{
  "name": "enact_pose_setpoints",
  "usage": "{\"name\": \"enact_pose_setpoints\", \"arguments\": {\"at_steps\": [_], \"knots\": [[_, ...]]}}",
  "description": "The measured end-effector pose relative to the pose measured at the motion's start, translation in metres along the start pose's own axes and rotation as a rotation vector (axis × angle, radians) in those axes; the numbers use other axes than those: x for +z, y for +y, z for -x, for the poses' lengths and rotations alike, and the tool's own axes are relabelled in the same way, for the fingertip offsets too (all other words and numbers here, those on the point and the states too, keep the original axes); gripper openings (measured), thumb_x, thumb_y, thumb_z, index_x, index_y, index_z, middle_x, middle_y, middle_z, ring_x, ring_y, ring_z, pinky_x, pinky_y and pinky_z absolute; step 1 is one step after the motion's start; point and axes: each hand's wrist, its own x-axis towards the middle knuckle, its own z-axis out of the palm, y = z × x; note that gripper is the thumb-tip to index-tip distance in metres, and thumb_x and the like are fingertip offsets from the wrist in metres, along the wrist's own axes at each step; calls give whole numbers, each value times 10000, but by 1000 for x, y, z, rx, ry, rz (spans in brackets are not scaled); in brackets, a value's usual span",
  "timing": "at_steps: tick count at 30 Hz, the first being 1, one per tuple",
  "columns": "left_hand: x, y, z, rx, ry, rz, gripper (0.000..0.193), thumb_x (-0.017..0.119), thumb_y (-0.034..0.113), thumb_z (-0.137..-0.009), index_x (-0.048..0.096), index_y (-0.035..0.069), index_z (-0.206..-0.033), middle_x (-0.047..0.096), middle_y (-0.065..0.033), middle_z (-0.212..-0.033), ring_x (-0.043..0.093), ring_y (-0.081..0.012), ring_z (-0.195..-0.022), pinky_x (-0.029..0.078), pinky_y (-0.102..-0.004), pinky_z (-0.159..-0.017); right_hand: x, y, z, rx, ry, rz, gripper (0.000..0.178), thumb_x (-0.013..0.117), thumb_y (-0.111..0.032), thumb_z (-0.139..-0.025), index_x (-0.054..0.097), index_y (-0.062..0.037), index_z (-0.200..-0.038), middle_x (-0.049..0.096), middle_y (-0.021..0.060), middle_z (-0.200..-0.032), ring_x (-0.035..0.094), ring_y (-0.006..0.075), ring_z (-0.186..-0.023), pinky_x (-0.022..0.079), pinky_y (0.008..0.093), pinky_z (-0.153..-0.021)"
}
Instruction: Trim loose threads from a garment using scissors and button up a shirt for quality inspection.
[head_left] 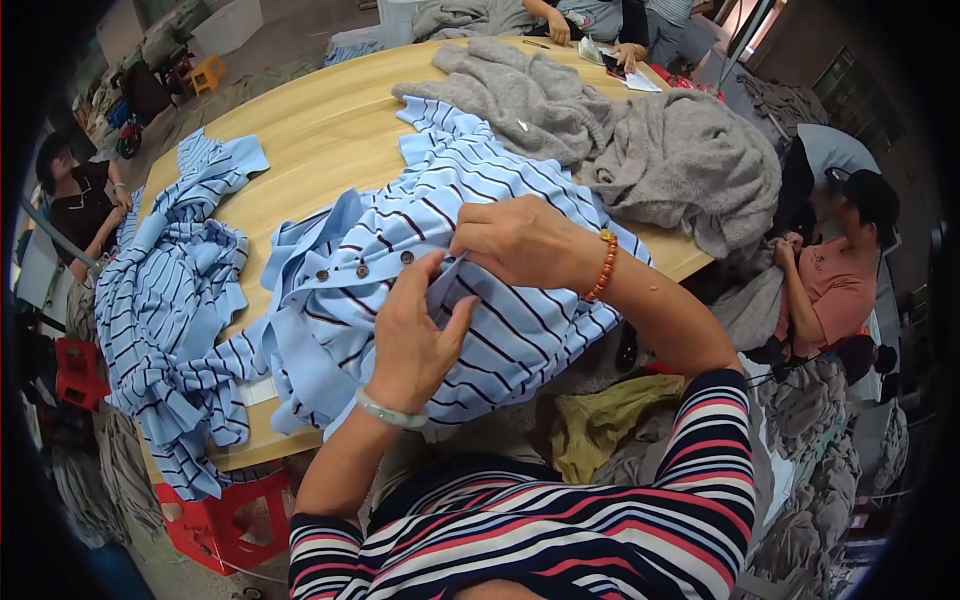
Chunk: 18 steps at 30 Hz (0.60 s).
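Observation:
A light blue knit shirt (520, 335) with dark and white stripes lies spread on the table in front of me, hanging over the near edge. Brown buttons (362, 271) show along its plain blue placket. My right hand (525, 243), wearing a beaded bracelet, pinches the placket just past the last visible button. Close beside it, my left hand (415, 340), with a pale bangle at the wrist, has its fingers round the same strip of fabric, thumb apart from the index finger. The fingertips partly hide the piece of placket between the hands.
More striped blue shirts (175, 300) lie heaped on the left side of the wooden table (330, 110). Grey knit garments (690, 165) are piled at the far right. Red stools (225, 515) stand below. Co-workers sit left, right (835, 275) and at the far edge.

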Motion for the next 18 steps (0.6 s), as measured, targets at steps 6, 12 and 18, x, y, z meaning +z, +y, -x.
{"name": "enact_pose_setpoints", "arguments": {"at_steps": [6, 12, 18], "knots": [[25, -4, -8, 78, 135, -12, 285, 733, 109, -760, 622, 55, -1017, 640, -107, -888, 630, -304, -745, 486, -359, -616, -3, -9, 10, 69, 134, -288, 178, 653, 13, -781, 598, -35, -943, 583, 93, -865, 621, 266, -746, 499, 340, -631], [27, -11, -4, 83, 135, 40, 178, 701, 43, -771, 655, 33, -943, 651, -124, -807, 641, -298, -704, 486, -323, -609, -4, -11, 14, 101, 72, -310, 216, 660, 20, -775, 617, -19, -983, 588, 103, -875, 619, 275, -765, 506, 340, -654], [22, -12, -1, 58, 58, 9, 137, 692, 9, -760, 649, 15, -890, 638, -144, -750, 635, -296, -651, 469, -307, -584, 1, -13, 24, 55, 34, -163, 135, 670, 6, -765, 612, 1, -886, 597, 109, -865, 623, 272, -758, 519, 338, -652]]}}
